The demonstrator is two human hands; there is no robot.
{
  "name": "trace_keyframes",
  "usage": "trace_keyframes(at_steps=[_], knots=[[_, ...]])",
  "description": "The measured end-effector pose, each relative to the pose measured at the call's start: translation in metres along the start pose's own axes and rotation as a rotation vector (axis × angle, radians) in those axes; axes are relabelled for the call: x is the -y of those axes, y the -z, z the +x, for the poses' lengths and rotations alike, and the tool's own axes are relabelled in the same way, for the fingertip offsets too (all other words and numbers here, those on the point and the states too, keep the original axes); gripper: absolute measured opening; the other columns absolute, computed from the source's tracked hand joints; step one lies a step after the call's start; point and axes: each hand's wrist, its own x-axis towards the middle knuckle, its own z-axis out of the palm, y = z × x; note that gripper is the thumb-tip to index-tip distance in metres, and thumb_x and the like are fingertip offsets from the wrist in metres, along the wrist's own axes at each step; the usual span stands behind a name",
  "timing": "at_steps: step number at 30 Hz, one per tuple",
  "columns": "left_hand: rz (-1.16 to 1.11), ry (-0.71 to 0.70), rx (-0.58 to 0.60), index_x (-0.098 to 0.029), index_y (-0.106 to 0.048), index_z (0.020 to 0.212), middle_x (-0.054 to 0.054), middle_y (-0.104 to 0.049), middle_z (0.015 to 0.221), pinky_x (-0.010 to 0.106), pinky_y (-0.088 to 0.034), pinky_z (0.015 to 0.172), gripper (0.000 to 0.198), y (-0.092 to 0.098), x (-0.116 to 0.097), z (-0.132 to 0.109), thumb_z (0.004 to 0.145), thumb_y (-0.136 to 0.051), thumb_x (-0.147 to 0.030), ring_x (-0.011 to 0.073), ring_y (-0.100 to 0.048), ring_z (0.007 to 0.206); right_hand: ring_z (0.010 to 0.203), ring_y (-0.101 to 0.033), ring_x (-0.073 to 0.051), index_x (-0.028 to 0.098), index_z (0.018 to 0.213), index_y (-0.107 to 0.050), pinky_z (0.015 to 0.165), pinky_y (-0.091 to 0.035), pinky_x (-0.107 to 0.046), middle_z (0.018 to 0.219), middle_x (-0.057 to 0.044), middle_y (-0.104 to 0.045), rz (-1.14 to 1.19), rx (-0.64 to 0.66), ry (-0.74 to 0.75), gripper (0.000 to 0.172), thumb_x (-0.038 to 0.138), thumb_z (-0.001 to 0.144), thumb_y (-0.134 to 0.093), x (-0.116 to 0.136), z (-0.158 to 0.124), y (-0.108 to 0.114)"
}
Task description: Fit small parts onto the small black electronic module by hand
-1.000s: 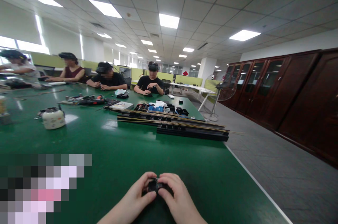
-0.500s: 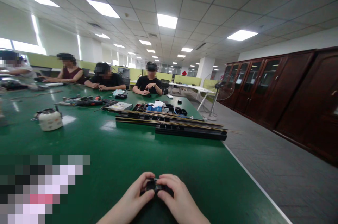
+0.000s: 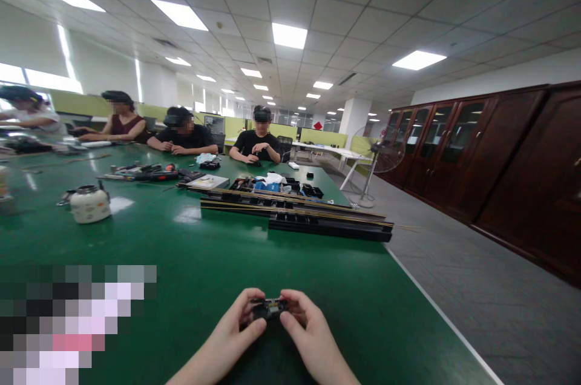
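Note:
Between my two hands, above the near part of the green table [image 3: 181, 276], is a small black device [image 3: 271, 310] with what looks like exposed metal parts on its upper face. My left hand [image 3: 240, 324] grips its left end, thumb in front and fingers behind. The right end is held by my right hand [image 3: 305, 325] in the same way. Its exact kind is too small to make out, and my fingers hide both ends.
Long black rails with thin brass-coloured rods [image 3: 295, 215] lie across the table ahead. A cream jar [image 3: 91, 204] stands to the left. Tools [image 3: 154, 173] and a pile of parts [image 3: 272, 184] sit farther back. Several people are seated around the far side. A floor fan [image 3: 376, 152] stands beyond the right edge.
My hands have shifted slightly upward and apart at the fingertips. The device's upper face shows more now, with the fingers drawn back to its ends.

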Motion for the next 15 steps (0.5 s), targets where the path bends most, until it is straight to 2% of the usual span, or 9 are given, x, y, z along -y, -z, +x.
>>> trace_keyframes(at_steps=[3,9,15], knots=[[0.107,0.008,-0.041,-0.022,-0.048,0.106,0.005,-0.060,0.100,0.033,-0.039,0.083,0.039,-0.0002,0.0020,0.0001,0.071,-0.058,-0.038,0.0226,-0.054,0.093,0.095,-0.060,-0.022,0.019,0.102,-0.058,0.087,-0.043,-0.035,0.100,-0.007,-0.065,0.067,-0.044,0.001,0.031,0.033,0.074,-0.059,-0.0002,0.0005,-0.0010],[0.224,0.047,-0.054,-0.018,-0.043,0.114,0.003,-0.059,0.084,0.031,-0.039,0.074,0.051,0.0010,0.0063,0.0003,0.071,-0.055,-0.042,0.0192,-0.052,0.077,0.094,-0.059,-0.020,0.020,0.100,-0.057,0.086,-0.044,-0.033,0.098,-0.006,-0.064,0.160,-0.083,0.014,0.031,0.032,0.072,-0.062,-0.0051,0.0031,-0.0033],[0.198,0.064,-0.025,-0.018,-0.047,0.109,0.003,-0.058,0.085,0.029,-0.039,0.073,0.043,-0.0019,-0.0004,-0.0010,0.073,-0.052,-0.042,0.0183,-0.050,0.078,0.093,-0.059,-0.020,0.020,0.098,-0.057,0.085,-0.045,-0.034,0.097,-0.005,-0.064,0.164,-0.087,0.016,0.029,0.029,0.071,-0.063,-0.0063,0.0039,-0.0033]])
